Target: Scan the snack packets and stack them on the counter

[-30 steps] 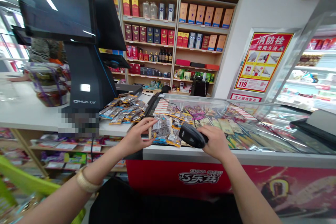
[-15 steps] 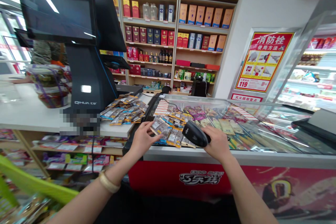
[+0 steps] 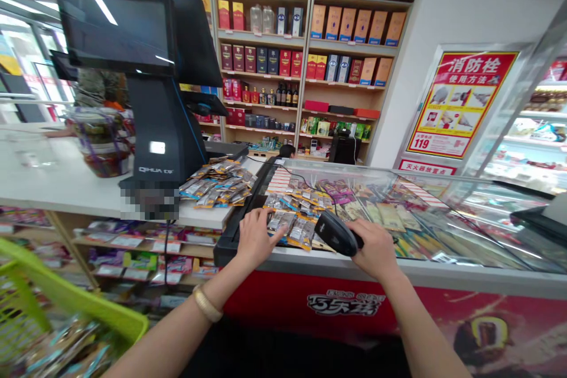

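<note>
My right hand [image 3: 374, 248] is wrapped round a black handheld barcode scanner [image 3: 335, 233], its head pointing left over the glass top of a chest freezer [image 3: 425, 212]. Small snack packets [image 3: 303, 231] with silver, orange and blue wrapping lie spread on the glass just left of the scanner. My left hand [image 3: 256, 241] is over the left edge of these packets, palm down, fingers stretched out and thumb apart. Its fingertips are near or touching the nearest packets; exact contact is unclear. A second heap of similar packets [image 3: 219, 183] lies on the white counter, to the left.
A dark checkout terminal [image 3: 159, 124] stands on the white counter [image 3: 80, 195], beside strapped jars [image 3: 104, 142]. The scanner's cable runs back across the freezer. At lower left is a green basket [image 3: 84, 289] containing packets. Boxed goods line the back shelves [image 3: 261, 41]. Someone's sleeve [image 3: 95, 90] shows behind the terminal.
My left hand has let go of the packet it was pinching and now lies spread over the heap. The scanner stays in my right hand. The whole view has shifted slightly.
</note>
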Demonstrator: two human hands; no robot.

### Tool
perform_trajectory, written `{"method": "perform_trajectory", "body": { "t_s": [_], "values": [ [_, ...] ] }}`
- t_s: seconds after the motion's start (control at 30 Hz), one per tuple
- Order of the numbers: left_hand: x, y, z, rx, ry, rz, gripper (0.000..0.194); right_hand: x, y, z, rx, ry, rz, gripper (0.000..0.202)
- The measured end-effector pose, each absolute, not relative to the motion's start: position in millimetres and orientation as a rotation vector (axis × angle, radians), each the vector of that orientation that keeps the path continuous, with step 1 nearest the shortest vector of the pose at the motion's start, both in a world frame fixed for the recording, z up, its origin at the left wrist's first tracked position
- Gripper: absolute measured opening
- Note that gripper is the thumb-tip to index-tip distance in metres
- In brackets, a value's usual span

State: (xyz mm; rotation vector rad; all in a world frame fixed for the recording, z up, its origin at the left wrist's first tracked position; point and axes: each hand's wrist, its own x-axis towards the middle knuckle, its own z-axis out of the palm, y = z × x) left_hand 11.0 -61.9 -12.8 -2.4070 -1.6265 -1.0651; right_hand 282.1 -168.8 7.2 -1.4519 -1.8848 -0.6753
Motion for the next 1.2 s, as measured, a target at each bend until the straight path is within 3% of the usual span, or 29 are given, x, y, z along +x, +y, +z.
{"method": "perform_trajectory", "body": {
  "t_s": [0.2, 0.37, 0.53, 0.73, 0.93, 1.2],
  "values": [
    [-44.3, -11.7, 23.4, -2.104, -1.83, -1.149, 0.045, 285.6, -169.9, 4.0, -1.44, -1.876, -0.719, 0.028],
    [-77.0, 38.7, 52.3, -1.919, -2.167, -0.967, 0.066, 283.1, -165.9, 1.7, -1.475, -1.872, -0.695, 0.028],
    [-77.3, 71.1, 52.7, -1.997, -2.285, -0.692, 0.084, 280.0, -163.5, 1.4, -1.444, -1.893, -0.697, 0.031],
    [-73.7, 81.1, 48.8, -2.05, -2.331, -0.676, 0.069, 282.4, -163.2, 2.0, -1.451, -1.902, -0.698, 0.032],
    [-78.9, 70.1, 42.7, -2.065, -2.061, -0.906, 0.061, 280.5, -163.2, 3.6, -1.447, -1.903, -0.679, 0.029],
    [-80.1, 22.9, 52.3, -2.378, -1.102, -1.248, 0.055, 276.0, -165.6, 11.1, -1.444, -1.909, -0.636, 0.025]
  ]
}}
